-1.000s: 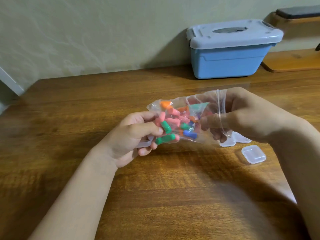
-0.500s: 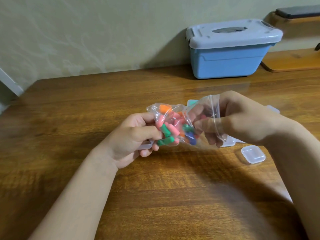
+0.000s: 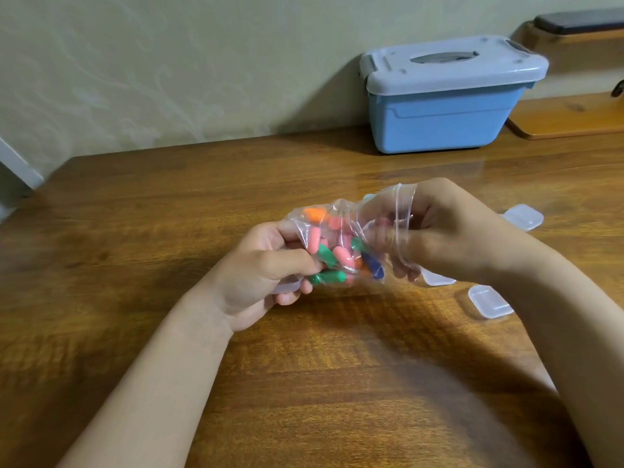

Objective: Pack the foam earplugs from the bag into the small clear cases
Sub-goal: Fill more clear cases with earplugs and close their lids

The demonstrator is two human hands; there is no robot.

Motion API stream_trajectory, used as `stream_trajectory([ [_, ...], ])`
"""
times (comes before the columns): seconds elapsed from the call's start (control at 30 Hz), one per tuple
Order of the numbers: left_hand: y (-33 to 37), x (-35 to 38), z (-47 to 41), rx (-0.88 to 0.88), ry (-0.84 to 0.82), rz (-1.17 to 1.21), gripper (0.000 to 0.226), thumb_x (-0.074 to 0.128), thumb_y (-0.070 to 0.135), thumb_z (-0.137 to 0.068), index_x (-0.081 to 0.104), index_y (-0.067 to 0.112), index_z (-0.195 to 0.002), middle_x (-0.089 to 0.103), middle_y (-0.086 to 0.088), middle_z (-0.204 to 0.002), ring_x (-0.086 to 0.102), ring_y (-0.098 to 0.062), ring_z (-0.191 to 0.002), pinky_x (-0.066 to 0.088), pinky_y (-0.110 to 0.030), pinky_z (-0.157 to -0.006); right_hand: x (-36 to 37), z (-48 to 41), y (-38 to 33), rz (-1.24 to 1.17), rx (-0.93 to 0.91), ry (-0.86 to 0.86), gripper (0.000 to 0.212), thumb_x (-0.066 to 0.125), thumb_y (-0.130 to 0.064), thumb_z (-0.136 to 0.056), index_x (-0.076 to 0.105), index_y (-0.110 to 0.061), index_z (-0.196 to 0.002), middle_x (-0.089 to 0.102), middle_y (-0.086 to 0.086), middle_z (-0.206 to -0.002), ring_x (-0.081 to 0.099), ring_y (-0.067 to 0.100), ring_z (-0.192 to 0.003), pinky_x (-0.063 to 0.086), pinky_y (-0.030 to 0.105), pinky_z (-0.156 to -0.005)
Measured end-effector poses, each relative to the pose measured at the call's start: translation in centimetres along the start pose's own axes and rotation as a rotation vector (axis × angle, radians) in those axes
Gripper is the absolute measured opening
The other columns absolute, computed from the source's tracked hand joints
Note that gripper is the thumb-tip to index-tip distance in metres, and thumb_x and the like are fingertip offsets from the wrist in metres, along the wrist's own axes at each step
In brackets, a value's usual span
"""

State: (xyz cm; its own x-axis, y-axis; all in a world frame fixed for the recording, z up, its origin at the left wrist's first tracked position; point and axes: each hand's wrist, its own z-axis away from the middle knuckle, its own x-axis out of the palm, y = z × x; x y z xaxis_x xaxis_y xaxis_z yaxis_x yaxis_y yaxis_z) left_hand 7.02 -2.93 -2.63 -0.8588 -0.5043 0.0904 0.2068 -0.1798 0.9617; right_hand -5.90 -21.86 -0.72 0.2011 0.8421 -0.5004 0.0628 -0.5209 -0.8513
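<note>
A clear plastic bag (image 3: 341, 231) of orange, pink, green and blue foam earplugs (image 3: 337, 256) hangs above the table between my hands. My left hand (image 3: 266, 268) grips the bag's closed end and also holds a small clear case (image 3: 287, 287) under its fingers. My right hand (image 3: 449, 231) has its thumb and fingers pushed in through the bag's mouth, curled together on a pink earplug (image 3: 383, 221). Three more small clear cases lie on the table, one (image 3: 525, 216) past my right hand, one (image 3: 438, 279) under it and one (image 3: 490, 301) nearer me.
A blue storage box with a grey lid (image 3: 449, 96) stands at the back of the wooden table (image 3: 169, 214) against the wall. A wooden shelf unit (image 3: 574, 116) sits at the far right.
My right hand has pushed deeper into the bag and the bag has bunched up shorter between my hands. My left hand has kept its grip and barely moved.
</note>
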Motion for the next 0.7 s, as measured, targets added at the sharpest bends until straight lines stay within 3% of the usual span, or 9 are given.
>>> stream_trajectory([
  [0.1, 0.00, 0.06, -0.03, 0.006, 0.024, -0.009, 0.021, 0.067, 0.006, -0.073, 0.078, 0.025, -0.076, 0.062, -0.013, -0.085, 0.055, -0.013, -0.060, 0.034, -0.020, -0.042, -0.03, -0.01, 0.24, 0.052, -0.012, -0.018, 0.013, 0.065, -0.004, -0.091, 0.071, -0.015, -0.091, 0.065, 0.001, -0.059, 0.063, 0.019, -0.048, 0.051, 0.031, -0.045],
  [0.23, -0.12, 0.16, -0.10, 0.004, 0.026, -0.054, 0.016, 0.070, 0.007, -0.073, 0.075, 0.020, -0.081, 0.064, -0.013, -0.087, 0.055, -0.013, -0.061, 0.034, -0.021, -0.044, 0.03, -0.08, 0.52, 0.103, 0.007, -0.060, 0.014, 0.070, -0.011, -0.089, 0.073, -0.016, -0.101, 0.070, -0.006, -0.067, 0.064, 0.013, -0.049, 0.057, 0.034, -0.048],
  [0.43, -0.10, 0.03, -0.24, -0.011, 0.050, -0.056, 0.019, 0.071, 0.007, -0.070, 0.072, 0.026, -0.070, 0.059, -0.013, -0.086, 0.052, -0.012, -0.058, 0.031, -0.021, -0.043, 0.01, -0.11, 0.72, 0.199, 0.015, -0.121, 0.026, 0.073, -0.027, -0.086, 0.073, -0.025, -0.113, 0.069, -0.022, -0.079, 0.066, 0.003, -0.067, 0.054, 0.019, -0.057],
  [0.6, -0.12, 0.22, -0.42, -0.050, 0.104, -0.007, 0.025, 0.073, 0.002, -0.073, 0.079, 0.026, -0.074, 0.060, -0.009, -0.079, 0.052, -0.011, -0.055, 0.031, -0.020, -0.040, -0.23, -0.20, 0.59, 0.208, -0.023, -0.120, 0.014, 0.074, -0.019, -0.086, 0.071, -0.019, -0.100, 0.070, -0.004, -0.080, 0.069, 0.014, -0.065, 0.057, 0.032, -0.056],
  [0.7, -0.11, 0.10, -0.47, -0.056, 0.103, 0.021, 0.018, 0.072, 0.007, -0.069, 0.077, 0.019, -0.083, 0.059, -0.013, -0.084, 0.052, -0.011, -0.056, 0.032, -0.019, -0.039, -0.30, -0.27, 0.65, 0.179, -0.046, -0.125, 0.012, 0.074, -0.018, -0.086, 0.070, -0.016, -0.098, 0.069, -0.005, -0.080, 0.068, 0.013, -0.065, 0.056, 0.029, -0.055],
])
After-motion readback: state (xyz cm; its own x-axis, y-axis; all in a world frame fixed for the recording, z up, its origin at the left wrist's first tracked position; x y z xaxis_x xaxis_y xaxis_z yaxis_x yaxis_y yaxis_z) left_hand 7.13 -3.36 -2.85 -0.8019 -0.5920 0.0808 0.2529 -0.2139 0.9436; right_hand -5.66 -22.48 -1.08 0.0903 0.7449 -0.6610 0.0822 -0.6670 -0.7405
